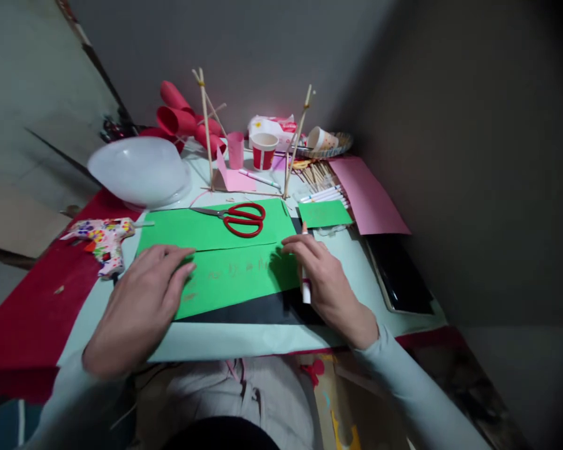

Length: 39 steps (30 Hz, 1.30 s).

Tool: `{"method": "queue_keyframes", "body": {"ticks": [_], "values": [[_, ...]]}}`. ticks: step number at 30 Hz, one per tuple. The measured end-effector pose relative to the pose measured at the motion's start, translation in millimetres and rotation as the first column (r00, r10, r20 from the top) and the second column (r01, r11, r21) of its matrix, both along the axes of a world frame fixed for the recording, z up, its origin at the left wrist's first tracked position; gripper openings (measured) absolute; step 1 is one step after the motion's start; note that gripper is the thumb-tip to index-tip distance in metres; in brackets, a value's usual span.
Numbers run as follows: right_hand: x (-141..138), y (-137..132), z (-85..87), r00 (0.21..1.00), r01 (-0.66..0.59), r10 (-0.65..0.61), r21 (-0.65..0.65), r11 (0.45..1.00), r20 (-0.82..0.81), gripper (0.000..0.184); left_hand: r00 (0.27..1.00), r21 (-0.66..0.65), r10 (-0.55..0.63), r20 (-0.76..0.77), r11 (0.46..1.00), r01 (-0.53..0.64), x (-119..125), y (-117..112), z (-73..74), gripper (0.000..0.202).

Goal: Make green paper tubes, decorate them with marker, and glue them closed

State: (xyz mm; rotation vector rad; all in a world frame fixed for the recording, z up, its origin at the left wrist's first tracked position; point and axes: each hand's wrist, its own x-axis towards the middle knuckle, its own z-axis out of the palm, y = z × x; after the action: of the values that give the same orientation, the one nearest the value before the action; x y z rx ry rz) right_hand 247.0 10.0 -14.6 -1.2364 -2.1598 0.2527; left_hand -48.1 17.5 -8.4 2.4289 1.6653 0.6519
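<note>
Grey walls point(263, 50) border a pale table point(359, 265), left hand point(143, 297) loose on green paper point(239, 287), right hand point(331, 278) gripping marker point(306, 292).

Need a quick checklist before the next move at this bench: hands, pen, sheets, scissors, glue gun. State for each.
1. White pen in the right hand: ok, held in the fingers.
2. Left hand pressing the front green sheet down: cannot tell; it is over the sheet's left part, but pressure does not show.
3. Red-handled scissors off the green paper: not ok, they lie on the rear green sheet.
4. Glue gun clear of the green paper: not ok, its protruding stick appears to overlap the left edge.
5. Marks on the front sheet readable: cannot tell, too faint.
</note>
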Motion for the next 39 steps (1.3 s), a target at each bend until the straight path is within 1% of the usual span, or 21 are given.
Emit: {"method": "queue_keyframes", "body": {"ticks": [2, 3, 4, 6, 9, 12, 15, 17, 21, 28, 30, 34, 39], "values": [[-0.3, 7.2, 5.5, 0.962, -0.049, 0.061, -0.052, 0.997, 0.265, 0.034, 0.995, -0.100, -0.012, -0.096, 0.995, 0.002, 1.1, 15.5, 5.6, 0.051], [-0.4, 12.3, 8.8, 0.931, -0.073, 0.091, -0.064, 0.995, 0.354, 0.033, 0.991, -0.137, -0.018, -0.132, 0.991, 0.000, 2.2, 22.7, 7.2, 0.052], [-0.2, 18.3, 12.1, 0.902, -0.095, 0.115, -0.069, 0.993, 0.416, 0.033, 0.988, -0.167, -0.030, -0.151, 0.986, 0.004, 3.3, 29.1, 8.1, 0.052], [1.1, 32.5, 16.6, 0.871, -0.133, 0.147, -0.063, 0.989, 0.469, 0.033, 0.986, -0.183, -0.042, -0.160, 0.983, 0.012, 4.7, 39.8, 9.2, 0.047], [5.9, 53.2, 15.9, 0.864, -0.148, 0.149, -0.041, 0.988, 0.481, 0.033, 0.987, -0.243, -0.093, -0.133, 0.968, 0.059, 4.8, 51.3, 11.2, 0.041], [14.1, 64.2, 9.4, 0.868, -0.160, 0.157, -0.035, 0.987, 0.472, 0.027, 0.986, -0.301, -0.139, -0.092, 0.948, 0.106, 4.9, 59.2, 13.4, 0.035], [22.5, 65.1, 3.9, 0.868, -0.155, 0.150, -0.028, 0.987, 0.472, 0.024, 0.985, -0.324, -0.158, -0.075, 0.938, 0.126, 6.8, 62.9, 14.5, 0.025], [26.4, 64.2, 2.2, 0.866, -0.140, 0.132, -0.018, 0.990, 0.482, 0.023, 0.983, -0.336, -0.166, -0.071, 0.932, 0.134, 8.3, 63.4, 14.8, 0.022], [30.0, 65.8, -0.2, 0.849, -0.106, 0.085, 0.010, 0.994, 0.521, 0.023, 0.983, -0.347, -0.171, -0.067, 0.928, 0.138, 8.9, 63.9, 15.0, 0.023], [34.9, 71.9, -11.4, 0.808, -0.050, -0.004, 0.075, 0.996, 0.590, 0.017, 0.982, -0.320, -0.166, -0.089, 0.938, 0.129, 14.8, 65.6, 13.1, 0.036], [35.5, 72.1, -13.5, 0.797, -0.037, -0.025, 0.090, 0.995, 0.603, 0.016, 0.980, -0.317, -0.171, -0.100, 0.939, 0.132, 19.1, 66.8, 11.2, 0.035], [35.1, 72.1, -15.4, 0.777, -0.013, -0.068, 0.124, 0.992, 0.626, 0.017, 0.974, -0.337, -0.198, -0.108, 0.929, 0.152, 25.2, 72.1, 9.0, 0.024], [36.5, 73.3, -17.0, 0.773, 0.020, -0.108, 0.146, 0.989, 0.626, 0.017, 0.970, -0.376, -0.218, -0.107, 0.912, 0.163, 27.6, 75.7, 13.2, 0.021]]}}
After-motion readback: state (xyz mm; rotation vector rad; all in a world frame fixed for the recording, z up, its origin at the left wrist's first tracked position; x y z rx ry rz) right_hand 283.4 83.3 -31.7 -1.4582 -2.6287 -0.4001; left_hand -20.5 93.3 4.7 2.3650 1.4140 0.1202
